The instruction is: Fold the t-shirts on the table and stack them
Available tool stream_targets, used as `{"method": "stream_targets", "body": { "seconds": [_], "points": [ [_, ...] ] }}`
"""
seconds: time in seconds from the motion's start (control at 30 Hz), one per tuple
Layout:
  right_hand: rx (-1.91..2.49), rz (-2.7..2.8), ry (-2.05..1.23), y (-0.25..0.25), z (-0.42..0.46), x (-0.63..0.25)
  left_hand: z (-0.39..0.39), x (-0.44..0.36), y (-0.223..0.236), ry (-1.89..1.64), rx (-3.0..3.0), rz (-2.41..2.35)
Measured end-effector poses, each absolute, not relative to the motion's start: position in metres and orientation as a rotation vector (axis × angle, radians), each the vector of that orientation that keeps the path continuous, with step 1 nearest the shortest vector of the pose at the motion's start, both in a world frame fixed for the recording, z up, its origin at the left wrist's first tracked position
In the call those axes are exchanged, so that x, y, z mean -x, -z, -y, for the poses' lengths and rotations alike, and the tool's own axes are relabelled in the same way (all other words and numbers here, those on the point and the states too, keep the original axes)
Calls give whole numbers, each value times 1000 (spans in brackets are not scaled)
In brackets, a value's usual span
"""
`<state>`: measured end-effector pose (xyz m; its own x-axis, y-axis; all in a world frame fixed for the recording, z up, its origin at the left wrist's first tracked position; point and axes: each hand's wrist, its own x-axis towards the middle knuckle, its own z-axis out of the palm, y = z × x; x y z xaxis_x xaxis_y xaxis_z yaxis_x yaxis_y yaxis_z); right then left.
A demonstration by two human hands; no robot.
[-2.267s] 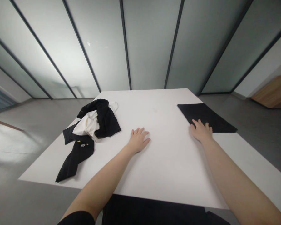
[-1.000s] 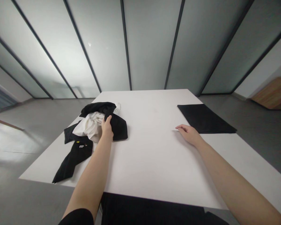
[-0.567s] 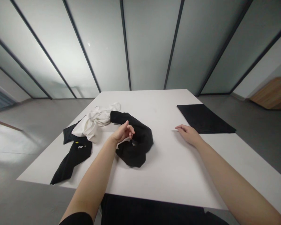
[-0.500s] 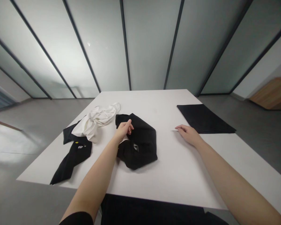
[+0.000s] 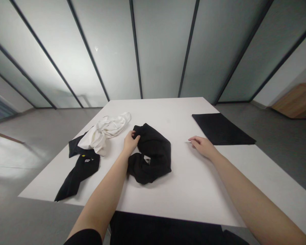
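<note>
In the middle of the white table [image 5: 183, 190] lies a black garment [image 5: 156, 149], loosely folded, with a small white patch on it. My left hand [image 5: 131, 141] is closed at its upper left edge, thumb and fingers pinching the cloth; the fingertips are partly hidden. My right hand [image 5: 202, 146] rests low over the table, to the right of the garment and apart from it. Its fingers reach forward, slightly bent, with nothing visible in them. Whether the garment is a shirt or trousers, I cannot tell.
A crumpled white garment [image 5: 114, 126] lies at the left, partly over another black garment [image 5: 79, 175] that reaches the table's front edge. At the right, a flat folded black cloth [image 5: 223, 129] lies along the table's side. Frosted glass panels [image 5: 163, 51] stand behind.
My left hand has shifted slightly left and closed on the garment's edge. The garment's upper left part has been drawn in to the right. My right hand has barely moved.
</note>
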<state>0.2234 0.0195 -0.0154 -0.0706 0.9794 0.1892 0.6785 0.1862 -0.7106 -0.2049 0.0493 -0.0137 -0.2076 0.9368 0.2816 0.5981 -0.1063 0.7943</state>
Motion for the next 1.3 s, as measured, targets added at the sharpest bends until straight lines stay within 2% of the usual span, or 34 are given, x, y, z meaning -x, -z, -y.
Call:
{"method": "stream_targets", "body": {
  "seconds": [0.13,0.37,0.47,0.63,1.0,1.3],
  "points": [
    [1533,1777,-679,10,-15,-216,-42,187,7,-1229,-1677,-1365],
    [1341,1845,-1141,-11,12,-165,-15,148,-4,-771,-1535,-794],
    [1280,2052,-1023,-14,15,-147,-7,140,-7,-705,-1553,-758],
    [1361,2225,-708,-11,10,-141,-8,138,-1,-807,-1546,-850],
    [1578,2412,-359,-20,19,-125,-11,132,-4,-925,-1784,-971],
    [1679,2380,-306,-27,19,-124,-28,139,5,-1333,-951,-1133]
  ]
}}
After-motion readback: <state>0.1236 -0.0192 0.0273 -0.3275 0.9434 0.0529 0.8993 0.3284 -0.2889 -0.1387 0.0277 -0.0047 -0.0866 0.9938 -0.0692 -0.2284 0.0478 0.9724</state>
